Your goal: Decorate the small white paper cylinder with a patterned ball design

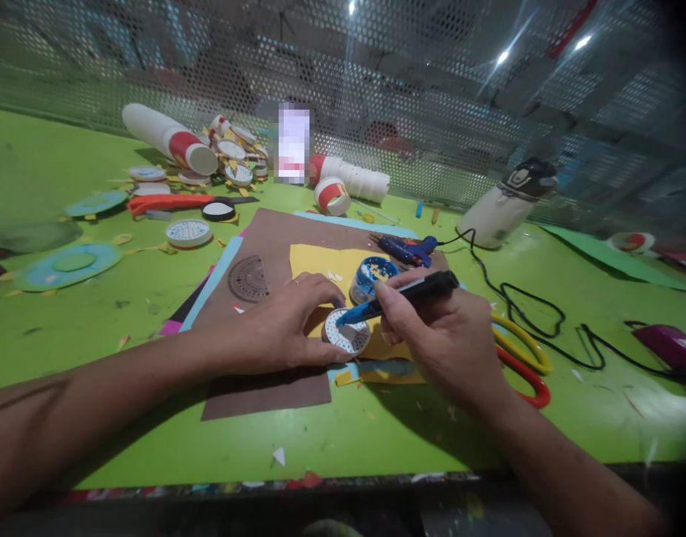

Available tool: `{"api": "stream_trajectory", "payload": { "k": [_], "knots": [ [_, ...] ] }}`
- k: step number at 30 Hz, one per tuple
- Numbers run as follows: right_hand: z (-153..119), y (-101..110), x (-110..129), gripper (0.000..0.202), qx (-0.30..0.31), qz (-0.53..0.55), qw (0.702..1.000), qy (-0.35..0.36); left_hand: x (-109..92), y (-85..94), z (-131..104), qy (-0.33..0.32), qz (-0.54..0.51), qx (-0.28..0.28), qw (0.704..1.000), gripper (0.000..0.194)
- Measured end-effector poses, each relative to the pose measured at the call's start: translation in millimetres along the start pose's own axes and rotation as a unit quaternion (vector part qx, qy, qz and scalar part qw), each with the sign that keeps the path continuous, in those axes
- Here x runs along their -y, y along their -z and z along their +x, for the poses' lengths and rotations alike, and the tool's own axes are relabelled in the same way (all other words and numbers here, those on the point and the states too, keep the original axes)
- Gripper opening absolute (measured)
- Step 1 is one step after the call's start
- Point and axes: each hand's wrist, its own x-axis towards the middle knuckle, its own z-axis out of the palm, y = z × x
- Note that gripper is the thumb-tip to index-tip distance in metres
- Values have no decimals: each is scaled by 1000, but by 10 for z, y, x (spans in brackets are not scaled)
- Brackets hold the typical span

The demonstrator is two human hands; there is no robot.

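Note:
My left hand point(281, 321) holds a small round paper-cup base point(353, 340) at its left edge, between thumb and fingers. Its white top is covered with blue dots and dark lines. My right hand point(452, 339) grips a thick black marker pen point(424, 289), whose blue tip touches the disc. Just behind it stands a small round tub point(370, 276) stained blue inside. Beneath lie a yellow sheet point(309, 257) and a brown sheet point(270, 231). Scissors with yellow and red handles point(525, 343) lie beside my right hand, partly hidden by it.
A blue glue gun point(407, 248) lies behind the tub, its black cord running right. Paper cups point(180, 145), decorated discs point(189, 233) and orange-handled scissors point(172, 203) lie at left. A white bottle point(491, 212) stands back right, before a perforated screen point(209, 60).

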Motion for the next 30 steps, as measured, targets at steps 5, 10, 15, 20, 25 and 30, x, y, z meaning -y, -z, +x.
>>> {"api": "stream_trajectory", "payload": {
  "k": [5, 10, 15, 20, 25, 30],
  "knots": [
    [7, 15, 9, 33, 12, -10, 1000, 5, 15, -5, -5, -7, 2, 1, 1000, 48],
    [13, 14, -6, 37, 18, -10, 1000, 16, 13, 0, -6, -5, 4, 2, 1000, 47],
    [15, 11, -2, 37, 13, -10, 1000, 21, 12, 0, 4, -8, 6, 1, 1000, 48],
    [0, 15, -10, 35, 16, -19, 1000, 0, 9, -5, 1, -3, 10, 5, 1000, 48],
    [-34, -9, -54, 27, -3, -7, 999, -35, 23, -13, -7, -12, 16, 2, 1000, 47],
    [-55, -57, -92, 28, -23, 6, 999, -40, 10, -8, 5, -9, 10, 2, 1000, 47]
  ]
}}
